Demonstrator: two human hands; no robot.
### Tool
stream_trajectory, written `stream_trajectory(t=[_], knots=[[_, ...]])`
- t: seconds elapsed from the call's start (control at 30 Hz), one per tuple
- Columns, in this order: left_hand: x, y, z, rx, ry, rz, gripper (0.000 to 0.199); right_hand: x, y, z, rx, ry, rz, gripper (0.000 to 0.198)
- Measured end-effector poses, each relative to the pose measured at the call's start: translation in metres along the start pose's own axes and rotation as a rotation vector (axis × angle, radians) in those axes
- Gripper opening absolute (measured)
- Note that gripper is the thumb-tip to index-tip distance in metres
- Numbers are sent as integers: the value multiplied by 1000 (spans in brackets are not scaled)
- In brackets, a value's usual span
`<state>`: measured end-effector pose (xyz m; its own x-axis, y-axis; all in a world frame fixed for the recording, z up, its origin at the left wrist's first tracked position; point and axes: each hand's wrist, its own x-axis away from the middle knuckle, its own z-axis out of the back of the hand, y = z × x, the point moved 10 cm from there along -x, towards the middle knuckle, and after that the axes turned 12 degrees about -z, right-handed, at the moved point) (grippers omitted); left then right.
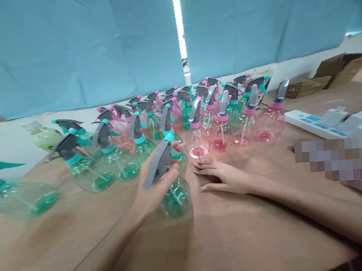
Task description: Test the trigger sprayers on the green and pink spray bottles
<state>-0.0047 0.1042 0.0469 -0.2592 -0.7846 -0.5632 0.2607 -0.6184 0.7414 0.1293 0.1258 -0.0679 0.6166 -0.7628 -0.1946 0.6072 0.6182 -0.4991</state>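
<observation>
My left hand (155, 182) is wrapped round the neck of a green spray bottle (177, 199) with a grey trigger head and turquoise nozzle. That bottle is near the middle of the brown table (237, 234), in front of the others. My right hand (222, 177) lies flat on the tabletop with its fingers stretched out, holding nothing. Just beyond its fingertips stands a clear pink spray bottle (197, 142) with a pink collar. Other green bottles, such as one green spray bottle (121, 162), stand to the left of my left hand.
Several more pink and green spray bottles crowd toward the back. A white power strip (310, 122) with plugged-in chargers lies at the right, near a blurred-out patch. Cardboard boxes (344, 72) sit at the back right. A capped bottle of yellowish liquid (43, 137) stands back left. Blue curtains (100, 46) hang behind.
</observation>
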Motion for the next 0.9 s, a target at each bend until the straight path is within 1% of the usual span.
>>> stream_trajectory(t=[0.1, 0.23, 0.43, 0.53, 0.67, 0.77, 0.9], knots=[[-1, -2, -1, -14, -41, 8, 37, 0, 1, 0, -10, 7, 0, 63], [-2, -3, -3, -6, -77, 21, 45, 0, 1, 0, -21, 14, 3, 62], [-7, 1, -6, -50, -124, -57, 52, 0, 2, 0, -15, 9, 0, 63], [-7, 0, -8, -57, -146, -61, 54, 0, 2, 0, -26, 9, 1, 63], [-6, -1, -6, -84, -132, -35, 55, 0, 2, 1, -44, 16, 10, 63], [-6, 1, -7, -84, -134, -44, 56, 0, 1, 2, -39, 20, 9, 62], [-4, -1, -6, -116, -124, -30, 50, 0, 1, 3, -44, 23, 10, 61]])
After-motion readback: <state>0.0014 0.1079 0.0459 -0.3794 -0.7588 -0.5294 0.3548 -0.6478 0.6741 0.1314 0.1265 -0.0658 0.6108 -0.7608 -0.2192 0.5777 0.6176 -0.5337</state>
